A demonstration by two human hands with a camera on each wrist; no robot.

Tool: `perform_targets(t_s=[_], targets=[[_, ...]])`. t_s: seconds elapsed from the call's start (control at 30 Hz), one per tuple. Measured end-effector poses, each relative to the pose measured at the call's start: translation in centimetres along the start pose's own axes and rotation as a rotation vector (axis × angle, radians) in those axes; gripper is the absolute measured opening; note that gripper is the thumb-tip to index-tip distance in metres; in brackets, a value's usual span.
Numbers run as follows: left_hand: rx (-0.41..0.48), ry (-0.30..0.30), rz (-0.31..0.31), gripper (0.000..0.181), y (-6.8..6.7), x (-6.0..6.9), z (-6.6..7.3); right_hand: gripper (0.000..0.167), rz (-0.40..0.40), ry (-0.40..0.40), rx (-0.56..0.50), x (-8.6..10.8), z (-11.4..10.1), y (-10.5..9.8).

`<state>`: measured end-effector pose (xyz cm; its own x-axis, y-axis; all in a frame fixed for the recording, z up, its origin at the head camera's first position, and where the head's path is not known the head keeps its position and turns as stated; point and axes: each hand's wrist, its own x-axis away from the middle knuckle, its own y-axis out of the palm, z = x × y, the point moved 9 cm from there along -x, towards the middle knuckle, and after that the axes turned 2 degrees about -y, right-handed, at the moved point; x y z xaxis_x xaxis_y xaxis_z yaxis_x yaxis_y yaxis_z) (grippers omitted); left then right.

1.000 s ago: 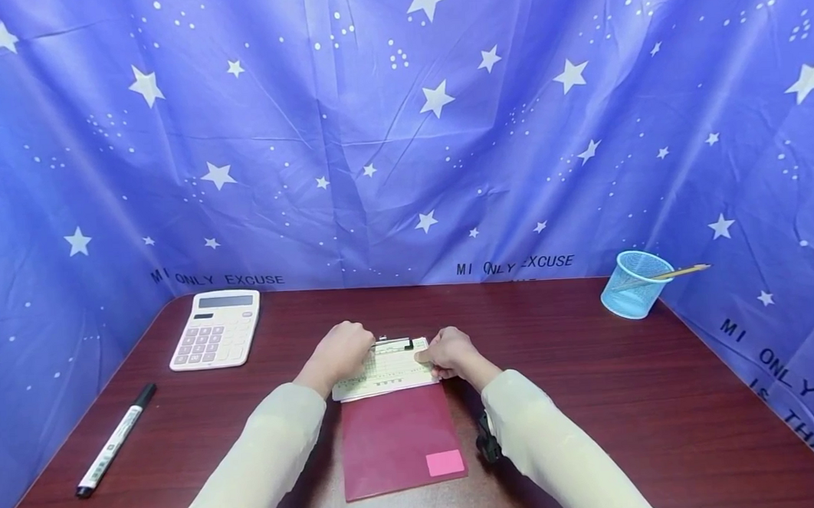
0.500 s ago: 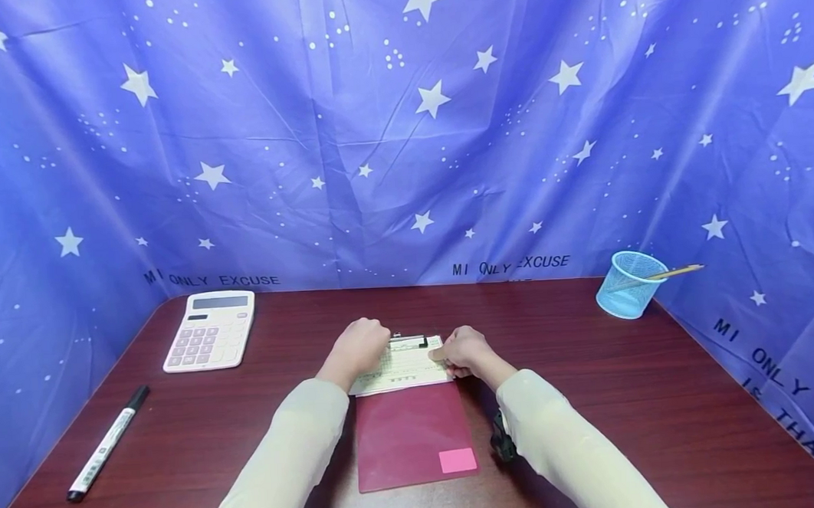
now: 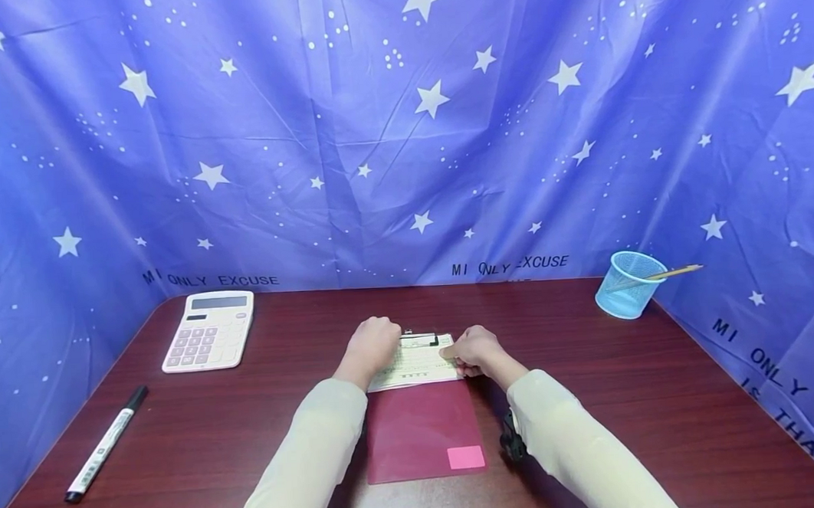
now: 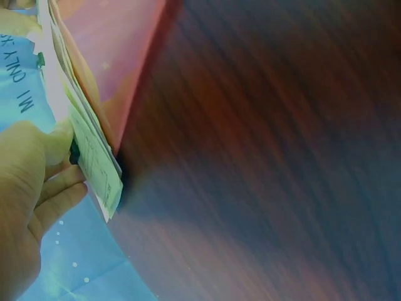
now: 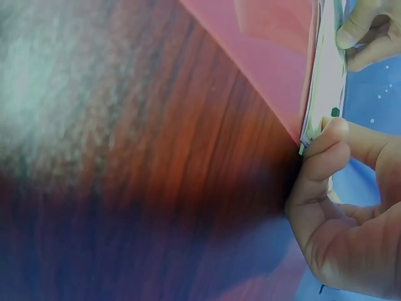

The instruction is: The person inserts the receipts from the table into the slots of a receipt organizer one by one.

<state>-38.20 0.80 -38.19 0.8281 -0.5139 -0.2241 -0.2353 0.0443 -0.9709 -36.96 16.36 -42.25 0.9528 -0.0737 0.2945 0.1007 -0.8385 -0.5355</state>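
A dark red clip folder point(image 3: 416, 431) lies on the table, with a pink sticky note point(image 3: 466, 457) near its lower right corner. Pale printed papers point(image 3: 420, 367) sit at its far end, beneath a metal clip with a black end point(image 3: 434, 341). On the left, my left hand point(image 3: 371, 351) grips the papers' side edge, thumb on the front in the left wrist view. My right hand point(image 3: 480, 351) pinches the opposite edge between thumb and curled fingers. In the right wrist view, the papers point(image 5: 327, 75) rise at an angle from the red sheet.
A white calculator point(image 3: 209, 331) and a black-capped marker point(image 3: 106, 446) lie on the left of the table. At the back right stands a blue mesh pen cup point(image 3: 626, 292) with a pencil point(image 3: 680, 271) leaning out. A starry blue curtain point(image 3: 373, 133) hangs behind.
Both hands and the folder have shifted to the right and slightly away across the table. The grip on the papers' edges looks the same.
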Motion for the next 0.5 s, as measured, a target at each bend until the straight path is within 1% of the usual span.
perform_targets(t_s=[0.07,0.17,0.27,0.33,0.5], targets=[[0.026,-0.039,0.005,0.013,-0.1,0.0,0.0,0.028,0.002,-0.001,0.001,-0.1,0.1,-0.1],[0.073,-0.083,0.027,0.015,-0.3,0.0,-0.1,0.030,-0.001,0.006,0.008,-0.1,0.3,-0.3],[0.115,-0.111,0.045,0.016,-0.3,-0.1,-0.3,0.031,0.006,0.024,0.016,0.0,0.5,-0.4],[0.134,-0.126,0.044,0.016,-0.3,-0.2,-0.5,0.032,0.010,0.034,0.019,0.0,0.5,-0.5],[0.202,-0.172,0.008,0.022,0.0,-0.2,-1.3,0.031,0.013,0.012,0.034,0.1,0.3,-0.6]])
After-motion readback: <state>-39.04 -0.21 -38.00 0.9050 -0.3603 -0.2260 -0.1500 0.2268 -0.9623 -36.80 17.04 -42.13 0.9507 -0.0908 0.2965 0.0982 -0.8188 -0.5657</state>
